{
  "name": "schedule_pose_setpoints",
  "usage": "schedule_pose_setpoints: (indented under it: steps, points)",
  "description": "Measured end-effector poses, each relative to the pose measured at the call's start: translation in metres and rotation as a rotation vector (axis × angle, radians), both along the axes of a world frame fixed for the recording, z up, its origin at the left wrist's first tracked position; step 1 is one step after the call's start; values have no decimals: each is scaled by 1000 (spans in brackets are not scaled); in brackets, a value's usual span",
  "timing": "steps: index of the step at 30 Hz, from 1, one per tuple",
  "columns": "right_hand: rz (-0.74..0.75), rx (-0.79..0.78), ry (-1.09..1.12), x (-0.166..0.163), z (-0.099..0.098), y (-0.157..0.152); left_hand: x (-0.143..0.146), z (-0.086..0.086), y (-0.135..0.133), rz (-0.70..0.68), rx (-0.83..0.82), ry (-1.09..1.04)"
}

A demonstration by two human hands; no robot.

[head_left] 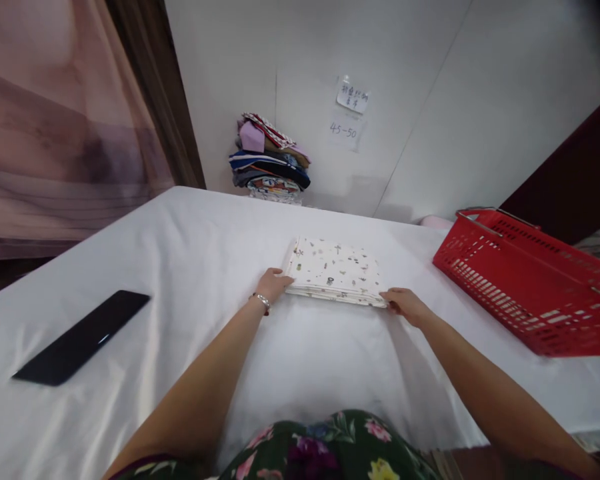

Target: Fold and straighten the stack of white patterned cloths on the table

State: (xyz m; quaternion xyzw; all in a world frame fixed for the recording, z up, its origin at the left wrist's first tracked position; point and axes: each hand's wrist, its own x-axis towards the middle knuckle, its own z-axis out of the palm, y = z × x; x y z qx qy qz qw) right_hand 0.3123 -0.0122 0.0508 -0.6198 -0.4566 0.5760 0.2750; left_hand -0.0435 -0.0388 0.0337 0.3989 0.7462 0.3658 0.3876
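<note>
A folded white cloth (335,267) with small scattered prints lies flat in several layers on the white-covered table (200,267). At its near left corner, my left hand (274,285) grips the edge, thumb on top and the other fingers partly hidden. My right hand (403,303) pinches the near right corner between thumb and fingers. A bracelet (263,303) circles my left wrist.
A black flat tablet-like slab (85,337) rests on the left of the table. The red plastic basket (535,287) stands at the right edge. Behind the far edge rises a stack of folded fabrics (270,160) against the wall, where paper notes (353,97) hang.
</note>
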Motion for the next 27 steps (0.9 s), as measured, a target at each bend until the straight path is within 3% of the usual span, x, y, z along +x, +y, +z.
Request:
schedule_pose_setpoints:
  steps: [6,10,12,14,16,18,21,24,27]
  points:
    - [3,-38,-122,3,-5,-1,5,6,-6,-38,-43,178]
    - [67,28,-341,11,-10,-4,7,3,-7,-86,-42,265]
    - [110,172,-531,11,-4,-6,7,0,-7,-94,-37,274]
    - [133,413,-702,3,6,-8,6,-4,-6,-90,-25,252]
    - [193,678,-783,-9,15,-9,5,-6,-5,-76,-13,209]
    - [333,834,-812,-24,15,-9,3,-8,-4,-53,-9,150]
    - [573,795,-898,-36,-3,-8,0,-9,-5,-31,-8,75]
    - [681,664,-954,-36,-19,-2,-2,-8,-6,-52,-3,63]
    - [689,578,-933,-39,-10,8,-3,-6,-5,-59,-22,63]
